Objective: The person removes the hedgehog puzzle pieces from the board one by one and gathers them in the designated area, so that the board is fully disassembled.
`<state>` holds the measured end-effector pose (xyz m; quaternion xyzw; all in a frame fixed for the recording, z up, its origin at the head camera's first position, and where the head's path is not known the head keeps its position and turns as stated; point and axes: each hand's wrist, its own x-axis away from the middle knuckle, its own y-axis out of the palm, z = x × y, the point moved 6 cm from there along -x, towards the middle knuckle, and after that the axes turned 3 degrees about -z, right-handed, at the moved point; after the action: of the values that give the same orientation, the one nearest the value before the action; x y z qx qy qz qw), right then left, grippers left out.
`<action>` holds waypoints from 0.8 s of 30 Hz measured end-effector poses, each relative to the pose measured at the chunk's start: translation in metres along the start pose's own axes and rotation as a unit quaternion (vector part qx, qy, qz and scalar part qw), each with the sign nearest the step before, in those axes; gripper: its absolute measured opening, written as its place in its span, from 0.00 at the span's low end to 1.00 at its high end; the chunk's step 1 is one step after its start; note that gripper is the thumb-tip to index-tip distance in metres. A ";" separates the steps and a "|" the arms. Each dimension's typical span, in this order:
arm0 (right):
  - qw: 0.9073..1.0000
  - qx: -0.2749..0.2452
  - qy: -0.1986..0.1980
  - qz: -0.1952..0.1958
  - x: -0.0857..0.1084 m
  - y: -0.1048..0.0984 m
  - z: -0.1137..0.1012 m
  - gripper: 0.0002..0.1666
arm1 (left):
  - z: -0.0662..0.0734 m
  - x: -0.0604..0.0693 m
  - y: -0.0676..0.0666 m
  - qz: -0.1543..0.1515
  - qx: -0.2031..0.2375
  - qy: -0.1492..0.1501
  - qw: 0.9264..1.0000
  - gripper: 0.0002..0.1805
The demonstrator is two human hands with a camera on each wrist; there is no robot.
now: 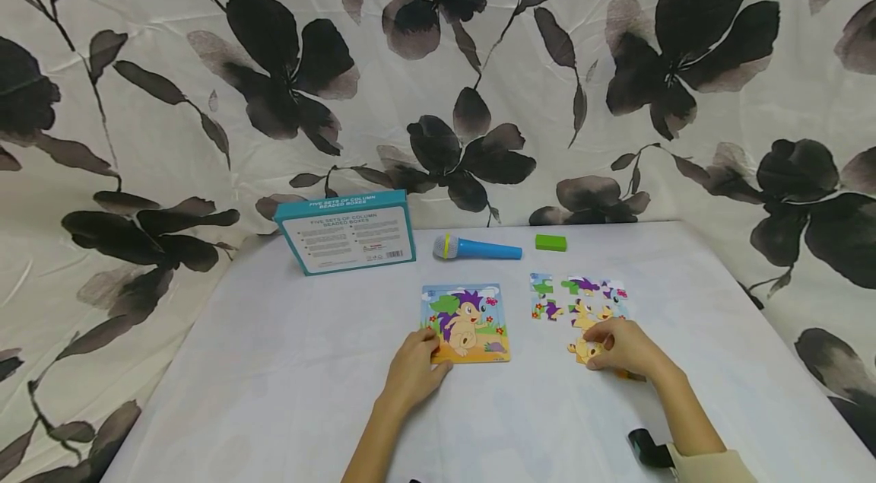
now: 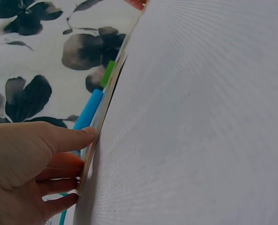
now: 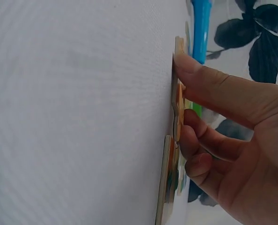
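My left hand [image 1: 413,367] holds the lower-left corner of a square hedgehog puzzle [image 1: 472,319], which lies flat on the table. In the left wrist view, the thumb is at its near edge and the other fingers are along the side. To the right, my right hand [image 1: 626,346] pinches a yellow-orange puzzle piece [image 1: 581,351] low over the table. Beyond it lie other pieces: a partly joined group [image 1: 583,287] with purple spines, and blue-edged pieces [image 1: 541,284] left of that. The right hand hides some pieces; an orange one [image 1: 633,376] shows beneath it.
Behind the puzzle stand a teal-and-white box [image 1: 347,233] and, lying down, a blue toy microphone [image 1: 482,249]. A green block [image 1: 550,243] lies at the table's back. A black object [image 1: 646,449] is beside the right sleeve. Floral cloth [image 1: 438,87] hangs behind the white table [image 1: 287,392].
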<state>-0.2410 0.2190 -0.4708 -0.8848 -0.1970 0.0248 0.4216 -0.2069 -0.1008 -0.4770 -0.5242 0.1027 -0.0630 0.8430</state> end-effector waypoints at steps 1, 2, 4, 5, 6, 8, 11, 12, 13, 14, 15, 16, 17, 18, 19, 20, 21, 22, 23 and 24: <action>1.000 0.001 0.001 0.000 0.000 0.000 0.000 0.21 | 0.000 0.000 0.000 0.000 0.000 -0.001 1.000 0.24; 1.000 0.000 0.002 -0.001 0.000 0.000 0.000 0.21 | 0.000 0.000 0.000 -0.001 0.000 -0.001 1.000 0.24; 1.000 0.001 0.002 -0.002 0.000 0.001 0.001 0.21 | 0.000 0.000 0.000 -0.001 0.000 -0.002 1.000 0.24; 1.000 0.001 0.003 -0.003 0.000 0.001 0.001 0.21 | 0.000 0.000 0.000 -0.002 0.000 -0.003 1.000 0.24; 1.000 0.002 0.004 -0.004 0.000 0.001 0.001 0.21 | 0.000 0.000 0.000 -0.003 0.001 -0.004 1.000 0.24; 1.000 0.004 0.004 -0.008 0.000 0.001 0.001 0.22 | 0.000 0.000 0.000 -0.003 0.003 -0.005 1.000 0.24; 1.000 0.009 0.003 -0.011 -0.001 0.000 0.000 0.22 | 0.000 0.000 -0.001 0.000 0.003 -0.003 1.000 0.23; 1.000 0.012 0.001 -0.009 -0.001 0.000 -0.001 0.22 | 0.000 0.000 -0.001 0.000 0.002 -0.002 1.000 0.23; 1.000 0.016 -0.002 -0.005 -0.001 -0.001 -0.002 0.22 | 0.000 0.000 -0.001 0.001 0.001 -0.002 1.000 0.23; 1.000 0.020 -0.008 0.001 -0.002 -0.001 -0.003 0.20 | 0.001 0.000 -0.001 0.001 0.000 -0.002 1.000 0.23; 1.000 0.024 -0.012 0.009 -0.002 -0.002 -0.005 0.18 | 0.000 0.000 -0.001 0.001 -0.001 -0.002 1.000 0.23; 0.999 0.026 -0.016 0.020 -0.003 -0.003 -0.006 0.16 | 0.000 0.000 0.000 0.001 -0.002 -0.003 1.000 0.23; 0.999 0.028 -0.019 0.029 -0.003 -0.004 -0.008 0.14 | 0.001 0.000 0.000 0.001 -0.003 -0.004 1.000 0.22; 0.999 0.029 -0.023 0.038 -0.004 -0.005 -0.009 0.13 | 0.001 0.000 0.000 0.001 -0.005 -0.005 1.000 0.22; 0.998 0.028 -0.026 0.044 -0.005 -0.005 -0.011 0.12 | 0.000 -0.001 0.000 0.002 -0.006 -0.006 1.000 0.22; 0.998 0.027 -0.029 0.047 -0.007 -0.005 -0.013 0.12 | 0.000 -0.001 0.000 0.004 -0.007 -0.007 1.000 0.21; 0.998 0.022 -0.029 0.047 -0.008 -0.005 -0.014 0.13 | 0.000 -0.001 0.000 0.006 -0.007 -0.009 1.000 0.21; 0.998 0.020 -0.030 0.046 -0.010 -0.004 -0.015 0.13 | -0.001 -0.001 0.000 0.008 -0.006 -0.011 1.000 0.21; 0.998 0.019 -0.033 0.042 -0.012 -0.003 -0.017 0.14 | -0.001 -0.001 0.000 0.011 -0.005 -0.011 1.000 0.21; 0.999 0.017 -0.036 0.037 -0.014 -0.001 -0.019 0.14 | -0.002 0.000 0.000 0.013 -0.005 -0.013 1.000 0.21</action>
<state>-0.2502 0.2006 -0.4591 -0.8827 -0.1783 0.0758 0.4281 -0.2076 -0.1022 -0.4775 -0.5276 0.0987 -0.0445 0.8425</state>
